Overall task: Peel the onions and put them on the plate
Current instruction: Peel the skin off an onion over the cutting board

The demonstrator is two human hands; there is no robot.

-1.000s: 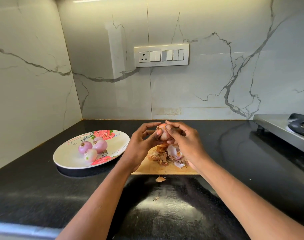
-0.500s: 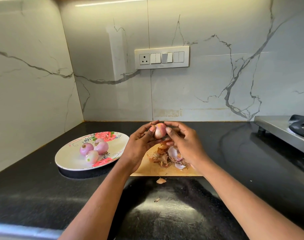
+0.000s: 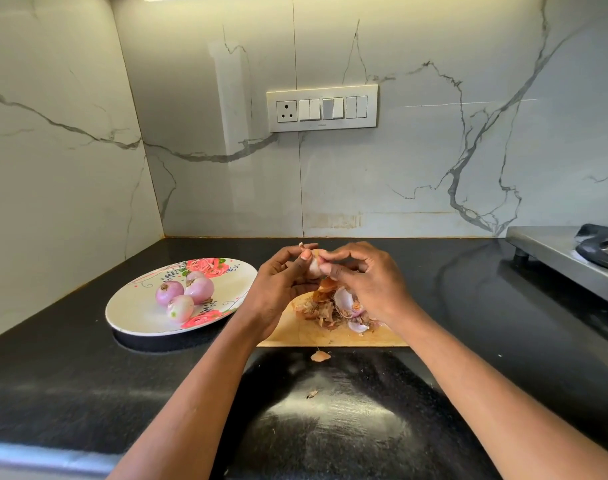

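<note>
A small pale onion [image 3: 313, 266] is held above the wooden cutting board [image 3: 333, 336]. My left hand [image 3: 278, 285] grips it from the left, thumb and fingers curled round it. My right hand [image 3: 368, 282] pinches its skin at the top from the right. Under both hands a heap of onion peels [image 3: 333, 306] lies on the board. To the left, a white floral plate [image 3: 136, 313] carries three peeled pink onions [image 3: 184, 294].
The black counter [image 3: 330, 427] has loose peel scraps [image 3: 319, 356] in front of the board. A steel stove [image 3: 569, 258] stands at the right edge. Marble walls close off the left and back, with a switch panel [image 3: 321, 107] on the back wall.
The onion has turned between my fingers and my right fingertips have shifted onto its top. The plate and peel heap have not moved.
</note>
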